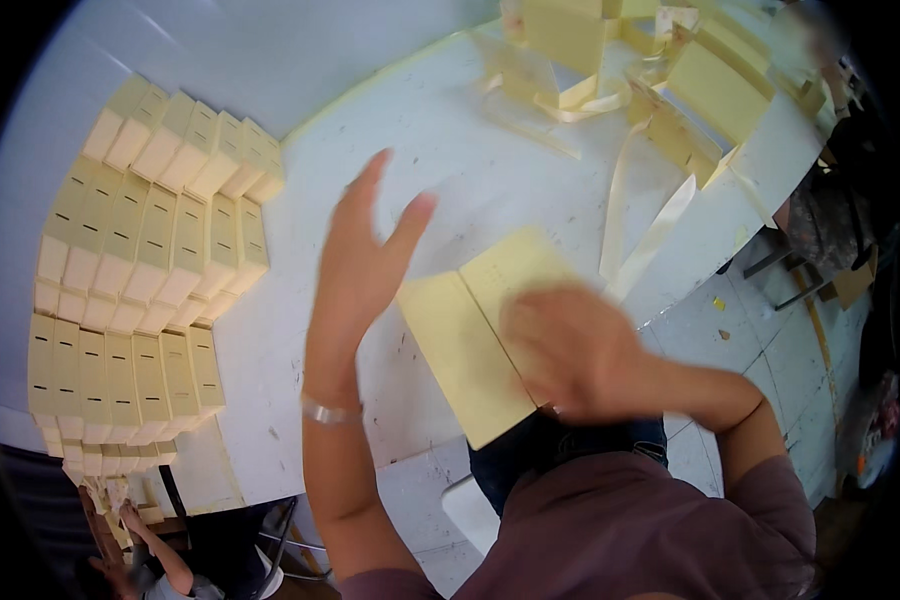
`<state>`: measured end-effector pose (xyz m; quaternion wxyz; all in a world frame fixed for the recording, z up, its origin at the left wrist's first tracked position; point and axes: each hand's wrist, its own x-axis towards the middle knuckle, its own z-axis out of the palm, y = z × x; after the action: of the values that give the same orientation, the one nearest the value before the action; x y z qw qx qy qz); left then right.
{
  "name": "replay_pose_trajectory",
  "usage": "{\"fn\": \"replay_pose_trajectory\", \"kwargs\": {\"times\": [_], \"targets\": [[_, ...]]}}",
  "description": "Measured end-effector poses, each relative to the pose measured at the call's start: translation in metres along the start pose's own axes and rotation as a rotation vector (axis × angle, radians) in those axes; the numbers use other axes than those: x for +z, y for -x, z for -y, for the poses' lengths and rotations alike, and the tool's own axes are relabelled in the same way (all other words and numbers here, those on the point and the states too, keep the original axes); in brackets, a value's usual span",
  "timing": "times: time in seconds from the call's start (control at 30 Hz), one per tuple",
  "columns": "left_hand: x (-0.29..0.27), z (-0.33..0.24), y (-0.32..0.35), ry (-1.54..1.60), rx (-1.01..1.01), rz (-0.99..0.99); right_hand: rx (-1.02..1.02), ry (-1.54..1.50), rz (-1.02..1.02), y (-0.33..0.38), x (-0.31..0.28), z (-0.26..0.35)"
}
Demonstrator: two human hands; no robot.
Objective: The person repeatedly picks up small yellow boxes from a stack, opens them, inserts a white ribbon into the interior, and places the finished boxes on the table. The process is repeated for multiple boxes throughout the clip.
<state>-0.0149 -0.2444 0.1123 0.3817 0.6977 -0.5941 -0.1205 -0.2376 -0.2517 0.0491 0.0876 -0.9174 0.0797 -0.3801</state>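
A pale yellow two-panel cardboard piece [450, 350] lies at the table's near edge, with a dark line between its panels. It looks like a box or folder lying flat, but its depth is hard to judge. My right hand [575, 350] is over its right panel, smeared by motion. The fingers seem curled, and I cannot tell whether they hold anything. My left hand [365, 240] is raised beyond the piece's upper left corner. Its fingers and thumb are spread, with nothing in them, and it is apart from the cardboard.
Stacked rows of pale yellow boxes [145, 240] with dark slots line the left side. Open yellow boxes [715, 85] with a loose cream ribbon [650, 235] lie at the far right of the white table [340, 130]. Another person's hands [135, 520] show at the lower left.
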Motion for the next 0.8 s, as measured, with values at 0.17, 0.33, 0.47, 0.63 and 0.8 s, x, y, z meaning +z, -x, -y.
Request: {"fn": "replay_pose_trajectory", "kwargs": {"times": [0.17,0.33,0.47,0.63,0.8], "targets": [[0.010,-0.003,0.100,0.344,-0.334,0.101,0.224,0.134,0.263,-0.034,0.040,-0.038],[0.047,0.017,0.126,0.861,-0.338,0.035,0.449,-0.257,0.083,-0.043,0.052,-0.053],[0.046,0.019,0.129,0.901,-0.384,-0.040,0.724,-1.337,-0.167,-0.046,0.024,-0.090],[0.036,0.009,0.136,0.949,-0.400,-0.080,0.610,-0.938,0.161,-0.009,-0.044,-0.131],[0.043,0.010,0.133,0.961,-0.322,-0.103,0.225,0.187,0.304,0.049,-0.032,-0.125]]}}
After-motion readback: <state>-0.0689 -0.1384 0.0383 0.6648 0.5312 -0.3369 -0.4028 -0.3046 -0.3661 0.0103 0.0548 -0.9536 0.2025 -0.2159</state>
